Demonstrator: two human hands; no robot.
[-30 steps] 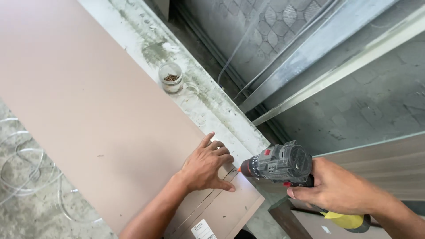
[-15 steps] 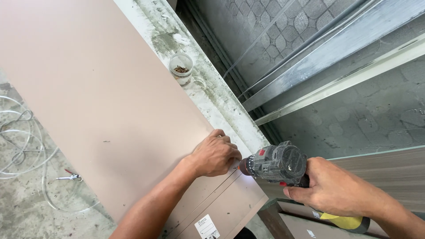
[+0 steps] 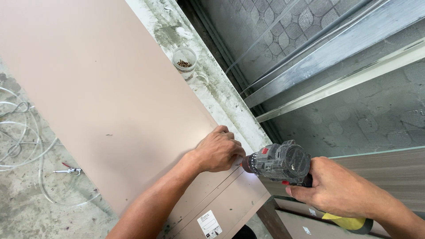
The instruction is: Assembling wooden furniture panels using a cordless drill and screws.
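So your right hand (image 3: 333, 191) is wrapped tight around the grey cordless drill (image 3: 280, 162), its nose pointing at the edge of the pinkish-brown panel (image 3: 97, 93). Your left hand (image 3: 219, 150) is curled up, fingertips pinched right at the bit against that panel edge. A clear cup of screws (image 3: 184, 58) sits on the concrete ledge (image 3: 221, 95) well apart.
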